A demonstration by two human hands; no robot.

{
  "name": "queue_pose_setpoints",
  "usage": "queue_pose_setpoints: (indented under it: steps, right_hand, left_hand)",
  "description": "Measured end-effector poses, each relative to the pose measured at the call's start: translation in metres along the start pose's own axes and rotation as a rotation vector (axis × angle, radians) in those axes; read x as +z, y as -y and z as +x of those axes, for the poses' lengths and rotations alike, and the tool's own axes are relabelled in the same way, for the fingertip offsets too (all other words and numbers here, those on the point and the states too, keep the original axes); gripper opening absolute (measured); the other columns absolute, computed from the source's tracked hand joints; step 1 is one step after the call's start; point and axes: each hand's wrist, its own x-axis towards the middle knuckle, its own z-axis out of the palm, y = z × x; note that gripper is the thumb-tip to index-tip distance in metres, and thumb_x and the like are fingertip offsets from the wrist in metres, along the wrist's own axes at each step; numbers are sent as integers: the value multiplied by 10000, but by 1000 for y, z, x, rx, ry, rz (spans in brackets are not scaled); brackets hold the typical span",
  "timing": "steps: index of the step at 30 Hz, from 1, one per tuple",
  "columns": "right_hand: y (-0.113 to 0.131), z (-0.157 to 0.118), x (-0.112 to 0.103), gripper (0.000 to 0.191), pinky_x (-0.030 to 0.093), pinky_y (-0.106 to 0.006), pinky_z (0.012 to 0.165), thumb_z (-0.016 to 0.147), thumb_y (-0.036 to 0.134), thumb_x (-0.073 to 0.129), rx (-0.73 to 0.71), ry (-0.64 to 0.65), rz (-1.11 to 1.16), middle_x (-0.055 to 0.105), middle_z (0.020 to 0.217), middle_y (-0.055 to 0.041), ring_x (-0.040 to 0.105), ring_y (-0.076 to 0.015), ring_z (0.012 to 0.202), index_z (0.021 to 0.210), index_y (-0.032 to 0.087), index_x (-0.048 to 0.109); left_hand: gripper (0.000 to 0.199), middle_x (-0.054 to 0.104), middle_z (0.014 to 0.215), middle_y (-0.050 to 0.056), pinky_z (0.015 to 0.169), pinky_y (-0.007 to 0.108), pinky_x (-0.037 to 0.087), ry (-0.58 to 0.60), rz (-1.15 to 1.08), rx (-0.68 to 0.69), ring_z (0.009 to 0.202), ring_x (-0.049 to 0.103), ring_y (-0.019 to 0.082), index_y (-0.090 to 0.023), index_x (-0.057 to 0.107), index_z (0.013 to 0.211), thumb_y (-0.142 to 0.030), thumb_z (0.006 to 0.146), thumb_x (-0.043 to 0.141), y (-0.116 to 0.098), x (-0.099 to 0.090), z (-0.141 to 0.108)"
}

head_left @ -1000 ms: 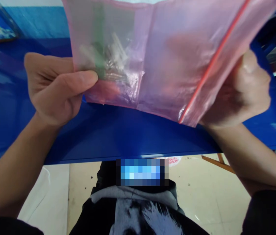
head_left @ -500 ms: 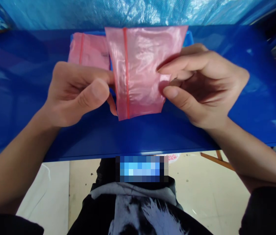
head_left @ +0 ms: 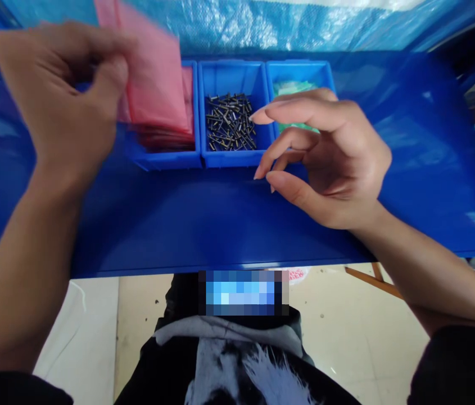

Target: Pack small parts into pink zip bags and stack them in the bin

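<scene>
While the left hand (head_left: 58, 107) is raised at the far left of the middle bin (head_left: 237, 157), its fingers (head_left: 108, 76) are closed in a pinch on a pink zip bag (head_left: 153, 84), thumb on the near face and the other fingertips hidden behind the plastic. That bag is blurred; it hangs tilted above the bin just left of the middle bin, covering most of that bin's inside. Whether anything lies in the bag cannot be told.

On the other side, the right hand (head_left: 330, 163) hovers just right of the middle bin and slightly nearer the person. Its fingers (head_left: 281, 107) are curled but apart, gripping nothing, with the index fingertip reaching over the middle bin's right wall and the thumb held low above the tabletop (head_left: 178, 225).

Small dark metal pins (head_left: 231, 121) lie in a loose heap inside the middle bin. The left bin (head_left: 165, 160), touching the middle bin's left wall, holds a stack of pink bags (head_left: 170, 138) under the held one. The right bin (head_left: 300, 70), touching the middle bin's right wall, holds something pale green (head_left: 294, 90), partly hidden by the right hand. All three bins are blue and stand in a row on the glossy blue tabletop, with a crinkled blue sheet (head_left: 262, 25) behind them. Nearer than the middle bin, past the tabletop's edge, are a pale floor (head_left: 347, 326) and the person's dark clothing (head_left: 237, 360).
</scene>
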Motion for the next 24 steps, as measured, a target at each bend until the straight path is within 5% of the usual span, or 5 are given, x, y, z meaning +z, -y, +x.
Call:
queue_pose_setpoints:
  steps: [4, 9, 12, 16, 24]
  right_hand:
    - [-2, 0, 0, 791, 644, -305, 582, 828, 85, 798, -32, -15, -37, 628, 1461, -18, 781, -180, 870, 1524, 432, 652]
    - [0, 0, 0, 747, 624, -285, 586, 854, 100, 785, 4, -24, -64, 644, 1431, 9, 767, -151, 839, 1492, 474, 678]
    - [1, 1, 0, 764, 635, -304, 595, 832, 77, 789, -25, -17, -63, 658, 1406, 11, 763, -158, 836, 1488, 457, 689]
    - [3, 3, 0, 676, 651, -318, 600, 861, 84, 776, -56, -3, -70, 682, 1365, -13, 753, -165, 841, 1464, 385, 725]
    - [11, 2, 2, 558, 688, -371, 644, 913, 111, 753, 4, -28, -106, 714, 1307, -33, 753, -214, 910, 1391, 398, 773]
  left_hand:
    - [398, 802, 1156, -100, 1236, 405, 473, 85, 253, -176, 1145, 716, 197, -282, 857, 1159, -65, 834, 778, 13, -1, 5]
    - [612, 602, 1540, -15, 1331, 403, 418, 254, 205, -28, 1477, 529, 281, -266, 759, 1355, -422, 796, 957, 38, 4, 2]
    - [878, 477, 1728, -11, 1422, 444, 287, 354, 141, -94, 1594, 421, 319, -269, 638, 1533, -667, 806, 927, 39, 6, -1]
    - [1021, 174, 1862, 39, 1468, 613, 32, 505, 118, -83, 1754, 51, 414, -216, 539, 1630, -884, 877, 714, 19, 2, 2]
    - [790, 514, 1712, 36, 1416, 584, 301, 565, 159, -10, 1619, 456, 330, -285, 519, 1634, -799, 1036, 556, -13, -7, 6]
